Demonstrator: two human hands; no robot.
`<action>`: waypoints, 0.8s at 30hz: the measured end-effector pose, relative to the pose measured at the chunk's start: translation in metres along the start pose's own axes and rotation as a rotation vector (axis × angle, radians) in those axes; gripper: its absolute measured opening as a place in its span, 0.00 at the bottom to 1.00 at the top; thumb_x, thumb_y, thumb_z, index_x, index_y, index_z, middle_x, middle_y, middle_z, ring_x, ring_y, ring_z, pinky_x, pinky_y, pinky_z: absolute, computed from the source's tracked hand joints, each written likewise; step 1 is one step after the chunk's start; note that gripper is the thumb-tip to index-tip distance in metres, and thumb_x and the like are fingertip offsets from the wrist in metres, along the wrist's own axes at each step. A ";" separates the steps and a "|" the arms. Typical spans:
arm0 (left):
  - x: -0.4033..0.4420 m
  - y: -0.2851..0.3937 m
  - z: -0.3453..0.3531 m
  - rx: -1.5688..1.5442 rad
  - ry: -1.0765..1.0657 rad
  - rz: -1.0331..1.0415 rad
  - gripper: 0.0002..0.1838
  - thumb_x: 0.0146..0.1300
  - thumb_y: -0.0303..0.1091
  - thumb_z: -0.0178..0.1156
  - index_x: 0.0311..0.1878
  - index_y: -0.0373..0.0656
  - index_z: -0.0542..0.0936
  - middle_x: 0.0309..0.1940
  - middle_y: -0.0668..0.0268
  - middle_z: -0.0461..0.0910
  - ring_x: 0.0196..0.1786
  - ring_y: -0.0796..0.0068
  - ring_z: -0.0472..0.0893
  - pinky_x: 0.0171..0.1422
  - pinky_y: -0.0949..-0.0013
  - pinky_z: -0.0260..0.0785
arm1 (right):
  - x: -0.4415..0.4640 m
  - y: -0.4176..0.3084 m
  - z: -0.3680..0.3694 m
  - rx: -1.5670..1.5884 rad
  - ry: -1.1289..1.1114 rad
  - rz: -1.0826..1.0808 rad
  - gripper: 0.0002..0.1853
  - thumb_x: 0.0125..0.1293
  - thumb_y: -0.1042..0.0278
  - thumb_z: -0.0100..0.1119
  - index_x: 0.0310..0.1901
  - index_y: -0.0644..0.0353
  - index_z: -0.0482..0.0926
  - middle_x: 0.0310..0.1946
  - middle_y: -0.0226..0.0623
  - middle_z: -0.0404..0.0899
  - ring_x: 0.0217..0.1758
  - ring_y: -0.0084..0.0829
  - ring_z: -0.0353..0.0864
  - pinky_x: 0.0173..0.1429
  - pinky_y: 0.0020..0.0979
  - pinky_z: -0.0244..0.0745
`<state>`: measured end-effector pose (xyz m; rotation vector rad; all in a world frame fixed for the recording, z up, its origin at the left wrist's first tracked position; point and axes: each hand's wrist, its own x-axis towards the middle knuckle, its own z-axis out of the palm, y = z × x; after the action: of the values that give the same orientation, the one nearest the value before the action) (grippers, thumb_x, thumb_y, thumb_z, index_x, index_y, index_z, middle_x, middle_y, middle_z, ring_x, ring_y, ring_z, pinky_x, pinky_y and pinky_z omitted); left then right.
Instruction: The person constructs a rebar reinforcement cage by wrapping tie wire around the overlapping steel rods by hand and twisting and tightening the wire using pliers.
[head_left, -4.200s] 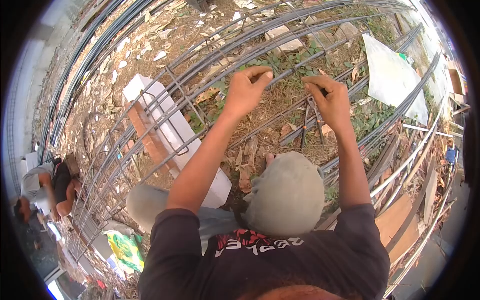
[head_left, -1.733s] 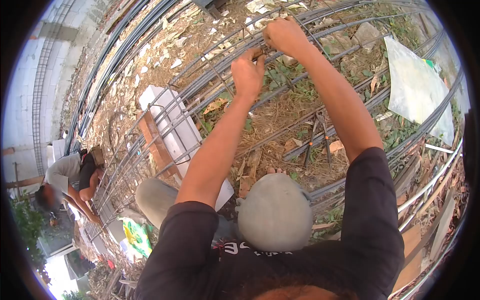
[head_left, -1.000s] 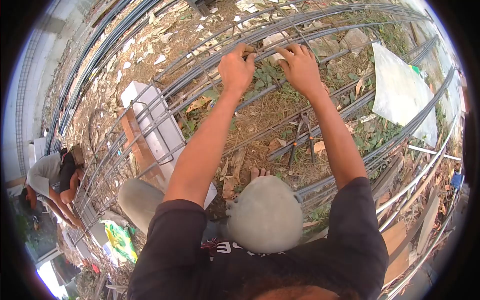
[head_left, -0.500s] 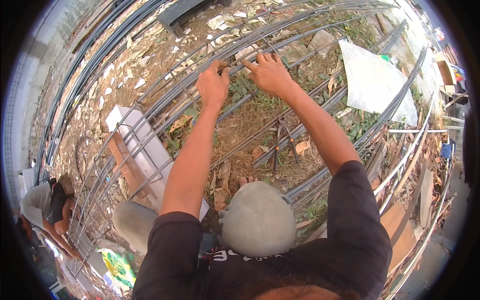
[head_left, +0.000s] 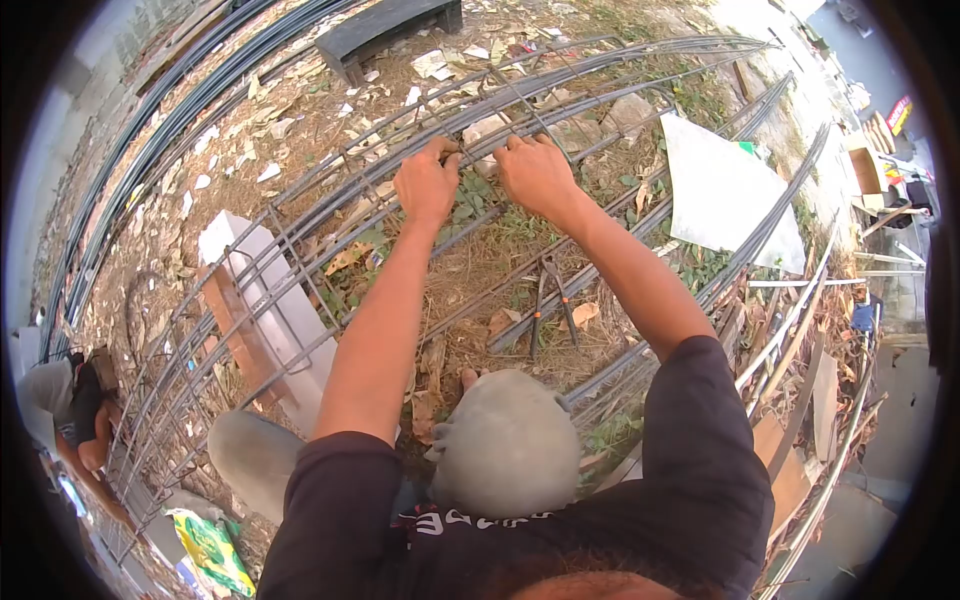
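Observation:
Long steel rebars tied with thin square stirrups form a rebar cage (head_left: 300,235) that runs across the ground in front of me. My left hand (head_left: 428,186) is closed at the cage's bars, thumb and fingers pressed together around a rebar. A short way to the right, my right hand (head_left: 536,172) has its fingers curled over a bar of the same cage. The fingertips of both hands are partly hidden. Pincers with orange-marked handles (head_left: 552,305) lie on the dry grass below the right forearm, touched by neither hand.
A white block (head_left: 265,300) and a brown board (head_left: 238,325) sit under the cage at left. A pale sheet (head_left: 725,195) lies at right. A dark bench (head_left: 390,35) stands beyond. Another person (head_left: 80,400) bends over the cage's far left end.
My right hand's fingers, spread and reaching before, are now curled over the bar. My left hand stays closed at the bars. The view has shifted slightly.

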<state>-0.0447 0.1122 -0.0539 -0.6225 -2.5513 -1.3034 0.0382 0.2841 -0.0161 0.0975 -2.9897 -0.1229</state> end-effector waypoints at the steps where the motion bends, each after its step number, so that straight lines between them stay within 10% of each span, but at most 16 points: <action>1: -0.001 0.000 0.002 -0.001 -0.001 0.003 0.06 0.64 0.38 0.72 0.43 0.52 0.89 0.29 0.60 0.89 0.34 0.53 0.88 0.40 0.54 0.78 | -0.005 0.003 -0.008 -0.029 -0.069 0.018 0.12 0.65 0.69 0.57 0.47 0.58 0.87 0.44 0.43 0.86 0.53 0.43 0.86 0.68 0.45 0.72; 13: 0.001 -0.002 -0.002 0.018 -0.050 -0.021 0.07 0.64 0.38 0.70 0.44 0.54 0.89 0.36 0.62 0.91 0.35 0.56 0.88 0.42 0.55 0.78 | -0.041 -0.032 -0.073 0.255 -0.276 0.248 0.12 0.69 0.59 0.61 0.43 0.58 0.83 0.35 0.50 0.85 0.45 0.49 0.87 0.51 0.52 0.80; 16: 0.000 0.003 -0.004 0.012 -0.046 -0.029 0.04 0.65 0.38 0.70 0.41 0.53 0.88 0.29 0.60 0.88 0.36 0.52 0.88 0.42 0.51 0.78 | -0.084 -0.016 -0.049 0.130 0.187 -0.037 0.11 0.70 0.60 0.61 0.43 0.60 0.82 0.33 0.49 0.85 0.39 0.54 0.86 0.43 0.51 0.80; 24: -0.003 0.002 -0.003 0.007 -0.047 -0.034 0.05 0.65 0.38 0.70 0.42 0.54 0.88 0.30 0.59 0.88 0.36 0.51 0.88 0.42 0.50 0.78 | -0.133 -0.034 -0.105 0.721 -0.353 0.358 0.12 0.73 0.64 0.60 0.44 0.65 0.85 0.31 0.46 0.86 0.34 0.43 0.87 0.42 0.43 0.80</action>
<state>-0.0409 0.1097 -0.0518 -0.6186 -2.6138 -1.3044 0.1873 0.2513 0.0652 -0.4202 -3.1530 1.0733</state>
